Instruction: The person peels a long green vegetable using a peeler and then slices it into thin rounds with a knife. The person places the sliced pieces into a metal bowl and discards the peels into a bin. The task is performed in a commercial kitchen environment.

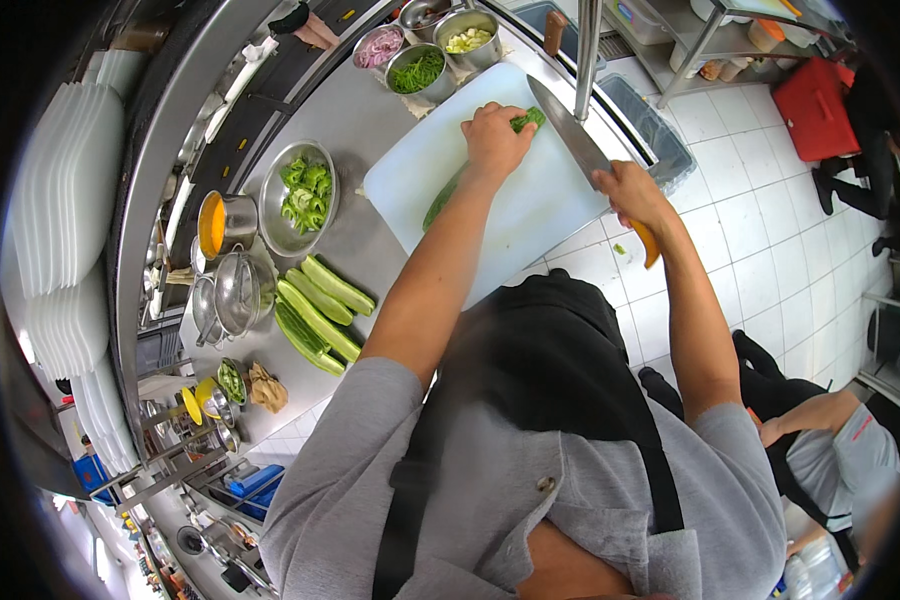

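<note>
On the white cutting board (547, 202), my left hand (497, 139) grips a green vegetable piece (529, 120), perhaps cucumber, near the board's far edge. My right hand (634, 191) is closed around the yellow handle of a chef's knife (570, 131), whose long blade lies along the board's right side, apart from the piece. A dark green cucumber (442, 201) rests on the board, partly hidden under my left forearm. Left of the board, several halved cucumbers (319, 315) lie cut side up or on their sides on the steel counter.
A steel bowl of green pepper pieces (305, 195) stands left of the board. Beyond it are steel containers of sliced red onion (379, 46), chopped greens (418, 73) and pale cubes (469, 39). Strainers (241, 289) sit at left. A co-worker (832, 450) is at lower right.
</note>
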`<state>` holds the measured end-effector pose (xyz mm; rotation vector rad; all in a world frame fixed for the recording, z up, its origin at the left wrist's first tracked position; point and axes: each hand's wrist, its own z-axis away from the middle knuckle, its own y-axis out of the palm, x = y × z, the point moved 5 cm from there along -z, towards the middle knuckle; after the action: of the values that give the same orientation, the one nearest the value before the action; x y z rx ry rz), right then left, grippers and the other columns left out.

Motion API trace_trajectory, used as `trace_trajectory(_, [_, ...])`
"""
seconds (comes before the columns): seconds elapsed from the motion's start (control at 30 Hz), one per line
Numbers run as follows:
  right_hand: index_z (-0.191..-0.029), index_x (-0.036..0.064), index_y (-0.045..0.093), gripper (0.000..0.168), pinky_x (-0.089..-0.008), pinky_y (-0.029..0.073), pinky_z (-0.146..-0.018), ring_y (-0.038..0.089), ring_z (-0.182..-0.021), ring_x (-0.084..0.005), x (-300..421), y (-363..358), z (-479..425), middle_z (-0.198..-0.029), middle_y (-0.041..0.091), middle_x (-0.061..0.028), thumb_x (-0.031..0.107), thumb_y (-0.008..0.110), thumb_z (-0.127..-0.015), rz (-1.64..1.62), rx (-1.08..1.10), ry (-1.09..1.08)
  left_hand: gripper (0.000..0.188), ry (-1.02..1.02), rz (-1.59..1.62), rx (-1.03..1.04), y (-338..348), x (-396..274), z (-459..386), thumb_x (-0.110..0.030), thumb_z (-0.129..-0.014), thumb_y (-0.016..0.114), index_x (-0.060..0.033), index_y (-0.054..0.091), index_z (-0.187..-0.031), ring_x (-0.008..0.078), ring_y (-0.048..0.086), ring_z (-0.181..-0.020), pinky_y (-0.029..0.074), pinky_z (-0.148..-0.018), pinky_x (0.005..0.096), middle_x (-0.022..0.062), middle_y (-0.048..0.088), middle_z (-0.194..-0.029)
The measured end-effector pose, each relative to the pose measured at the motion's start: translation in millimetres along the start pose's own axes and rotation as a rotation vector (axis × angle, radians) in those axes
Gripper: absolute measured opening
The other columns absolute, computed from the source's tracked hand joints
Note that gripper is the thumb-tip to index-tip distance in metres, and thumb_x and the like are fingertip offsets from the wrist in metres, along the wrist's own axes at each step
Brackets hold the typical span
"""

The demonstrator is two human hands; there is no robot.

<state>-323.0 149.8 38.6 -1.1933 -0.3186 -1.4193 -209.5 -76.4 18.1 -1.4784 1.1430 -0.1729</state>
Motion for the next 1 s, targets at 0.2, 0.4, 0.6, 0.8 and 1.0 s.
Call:
trace_trajectory(0.2, [-0.093, -0.010, 0.064, 0.040, -0.0382, 0.049, -0.042, 0.060, -0.044, -0.0224, 13.4, 2.5, -32.5, -0.061, 0.059, -0.0117, 0.028, 0.057, -0.103, 0.035, -0.008, -0.008, 0.024, -0.017, -0.012, 0.025, 4.4, -0.4, -3.2, -0.032, -0.081, 0.085, -0.0164, 0.082, -0.100, 0.0246, 0.068, -0.095, 0.044, -0.089, 0.0473, 0.0038, 0.072, -0.097])
trace_trajectory(0.4, [-0.095, -0.013, 0.064, 0.041, -0.0422, 0.054, -0.046, 0.065, -0.047, -0.0287, 13.1, 7.9, -29.7, -0.066, 0.066, -0.0201, 0.026, 0.056, -0.103, 0.133, -0.011, -0.021, 0.024, -0.014, -0.045, 0.019, 6.9, -1.2, -2.9, -0.032, -0.082, 0.084, -0.0162, 0.082, -0.099, 0.0251, 0.068, -0.096, 0.044, -0.089, 0.0479, 0.0040, 0.072, -0.096])
trace_trajectory(0.6, [-0.099, -0.015, 0.060, 0.041, -0.0430, 0.055, -0.047, 0.067, -0.049, -0.0310, -16.4, 34.1, 15.3, -0.068, 0.065, -0.0211, 0.025, 0.050, -0.106, 0.067, 0.072, 0.018, 0.025, -0.014, -0.073, 0.065, 8.0, -5.7, -4.2, -0.030, -0.084, 0.080, -0.0180, 0.081, -0.106, 0.0275, 0.063, -0.109, 0.044, -0.093, 0.0507, 0.0072, 0.070, -0.107])
trace_trajectory(0.8, [-0.100, -0.013, 0.057, 0.039, -0.0436, 0.055, -0.050, 0.066, -0.050, -0.0303, -3.3, 32.4, 57.6, -0.068, 0.063, -0.0218, 0.023, 0.043, -0.108, -0.032, -0.007, 0.090, 0.030, 0.031, -0.190, 0.145, 2.4, -22.0, -5.0, -0.023, -0.084, 0.074, -0.0180, 0.079, -0.113, 0.0312, 0.059, -0.117, 0.044, -0.099, 0.0541, 0.0116, 0.066, -0.119])
trace_trajectory(1.0, [-0.094, -0.006, 0.058, 0.037, -0.0395, 0.052, -0.051, 0.062, -0.047, -0.0238, -32.1, 32.0, 109.8, -0.067, 0.061, -0.0135, 0.025, 0.045, -0.109, -0.049, -0.160, 0.096, 0.024, 0.204, 0.056, 0.087, 5.5, -32.9, -9.6, -0.017, -0.084, 0.074, -0.0087, 0.079, -0.106, 0.0354, 0.066, -0.103, 0.053, -0.092, 0.0474, 0.0159, 0.070, -0.106])
